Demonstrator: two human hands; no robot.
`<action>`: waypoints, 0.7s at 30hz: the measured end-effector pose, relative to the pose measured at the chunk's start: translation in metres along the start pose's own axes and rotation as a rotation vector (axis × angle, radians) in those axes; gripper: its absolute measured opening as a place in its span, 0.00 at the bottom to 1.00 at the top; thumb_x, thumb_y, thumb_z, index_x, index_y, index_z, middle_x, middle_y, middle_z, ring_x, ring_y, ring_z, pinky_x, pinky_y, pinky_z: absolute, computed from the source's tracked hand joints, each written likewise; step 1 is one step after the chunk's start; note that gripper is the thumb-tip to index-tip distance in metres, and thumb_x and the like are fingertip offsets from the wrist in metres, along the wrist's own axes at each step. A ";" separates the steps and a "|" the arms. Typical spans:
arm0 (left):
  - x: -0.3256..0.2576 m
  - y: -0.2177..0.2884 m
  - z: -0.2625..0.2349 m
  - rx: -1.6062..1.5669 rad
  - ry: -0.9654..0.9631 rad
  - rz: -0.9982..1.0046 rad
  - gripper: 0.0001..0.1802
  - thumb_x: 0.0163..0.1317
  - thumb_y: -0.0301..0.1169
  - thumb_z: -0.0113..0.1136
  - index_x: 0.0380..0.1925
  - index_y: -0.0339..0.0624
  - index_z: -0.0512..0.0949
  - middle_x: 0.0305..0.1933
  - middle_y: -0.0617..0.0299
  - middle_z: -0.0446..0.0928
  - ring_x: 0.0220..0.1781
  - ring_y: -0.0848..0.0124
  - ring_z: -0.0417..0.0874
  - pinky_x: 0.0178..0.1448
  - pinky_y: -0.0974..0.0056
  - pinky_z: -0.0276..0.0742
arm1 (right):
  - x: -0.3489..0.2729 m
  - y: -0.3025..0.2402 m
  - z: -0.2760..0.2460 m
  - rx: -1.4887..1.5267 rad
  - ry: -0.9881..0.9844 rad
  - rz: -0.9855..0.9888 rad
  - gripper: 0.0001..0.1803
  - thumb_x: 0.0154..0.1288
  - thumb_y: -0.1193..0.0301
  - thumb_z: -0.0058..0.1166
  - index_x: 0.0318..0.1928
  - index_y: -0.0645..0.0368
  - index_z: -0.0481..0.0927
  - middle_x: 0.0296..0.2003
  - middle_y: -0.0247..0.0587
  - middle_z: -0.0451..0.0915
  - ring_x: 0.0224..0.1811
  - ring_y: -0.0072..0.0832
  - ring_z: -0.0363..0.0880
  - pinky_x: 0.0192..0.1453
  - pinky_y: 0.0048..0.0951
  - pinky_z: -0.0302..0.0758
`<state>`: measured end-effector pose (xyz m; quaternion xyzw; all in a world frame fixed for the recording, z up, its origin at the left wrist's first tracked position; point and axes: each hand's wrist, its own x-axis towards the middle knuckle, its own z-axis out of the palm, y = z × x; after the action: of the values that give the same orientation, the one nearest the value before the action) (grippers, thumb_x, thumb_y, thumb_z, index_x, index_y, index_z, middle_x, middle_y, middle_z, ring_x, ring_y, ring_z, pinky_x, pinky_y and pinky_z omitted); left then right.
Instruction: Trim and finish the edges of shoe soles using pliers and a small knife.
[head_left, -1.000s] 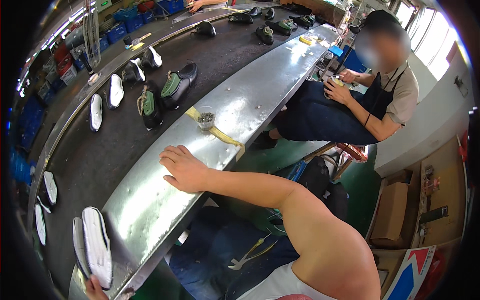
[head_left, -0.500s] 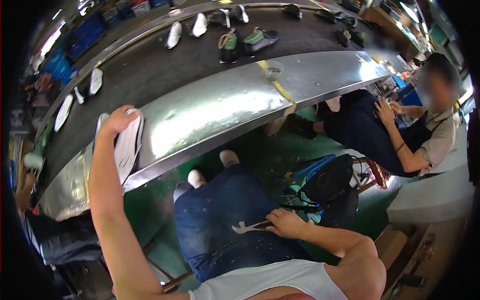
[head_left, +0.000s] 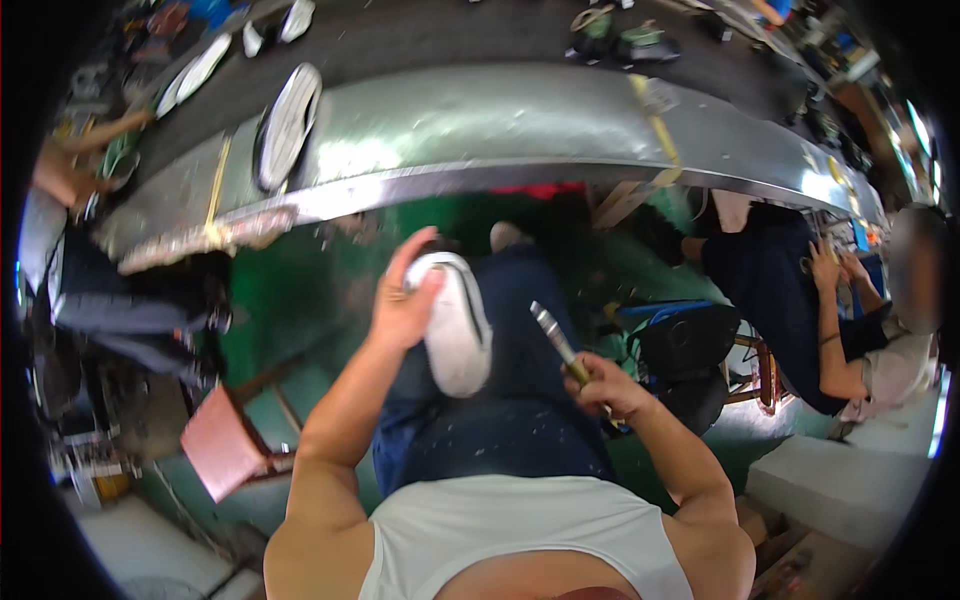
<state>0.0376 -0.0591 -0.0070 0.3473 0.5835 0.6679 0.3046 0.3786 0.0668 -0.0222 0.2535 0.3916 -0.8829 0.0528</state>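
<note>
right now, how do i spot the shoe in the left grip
Find the long metal ledge, then drop to the dark blue trousers below it. Over them, the left grip holds the shoe, pale sole toward the camera. Unlike the similar shoe on the ledge, it's held.

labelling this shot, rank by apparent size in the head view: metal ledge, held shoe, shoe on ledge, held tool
1. Metal ledge
2. Held shoe and ledge shoe: look alike, nearness differs, so unranked
3. Held tool

White sleeveless top (head_left: 500,512), speckled navy legwear (head_left: 500,440)
</note>
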 end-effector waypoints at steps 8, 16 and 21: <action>-0.028 -0.016 0.002 -0.226 -0.199 -0.162 0.29 0.76 0.37 0.55 0.72 0.46 0.59 0.54 0.63 0.76 0.56 0.76 0.74 0.63 0.67 0.70 | 0.025 -0.036 0.078 -0.925 0.199 -0.122 0.20 0.75 0.65 0.52 0.60 0.65 0.74 0.40 0.36 0.83 0.35 0.19 0.78 0.42 0.24 0.77; -0.039 -0.016 0.000 -0.145 -0.277 -0.126 0.31 0.77 0.41 0.50 0.74 0.45 0.55 0.59 0.58 0.74 0.63 0.70 0.72 0.70 0.64 0.65 | 0.045 -0.040 0.089 -0.819 0.063 -0.211 0.20 0.76 0.64 0.50 0.59 0.65 0.74 0.41 0.37 0.82 0.36 0.21 0.79 0.43 0.26 0.77; -0.030 0.001 -0.005 0.150 -0.363 -0.088 0.36 0.75 0.45 0.54 0.75 0.45 0.52 0.66 0.49 0.68 0.69 0.62 0.68 0.74 0.60 0.60 | 0.049 -0.075 0.095 0.018 -0.115 0.069 0.23 0.74 0.59 0.56 0.57 0.66 0.75 0.41 0.38 0.81 0.39 0.28 0.83 0.44 0.27 0.79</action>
<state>0.0510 -0.0863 -0.0099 0.4580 0.5819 0.5348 0.4070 0.2757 0.0549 0.0575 0.2162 0.3709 -0.8972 0.1034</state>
